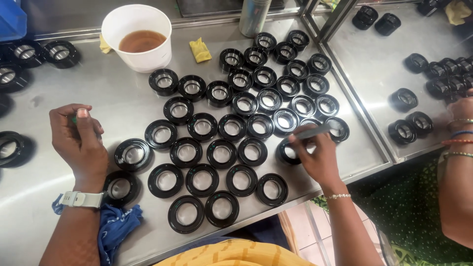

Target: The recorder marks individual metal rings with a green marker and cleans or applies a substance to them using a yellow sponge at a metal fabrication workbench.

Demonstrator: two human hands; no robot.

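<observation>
The right hand (315, 156) pinches a thin grey tool (311, 131) over a black ring (288, 150) at the right of the table (98, 98). The left hand (81, 143) is curled around something small, mostly hidden.

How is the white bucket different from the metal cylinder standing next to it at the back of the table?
The white bucket is wide and open at the top, with brown liquid inside; the metal cylinder is narrow, and its top is cut off by the picture's edge. The bucket is matte white, while the cylinder is shiny grey. Both stand upright on the steel table, behind the black rings.
</observation>
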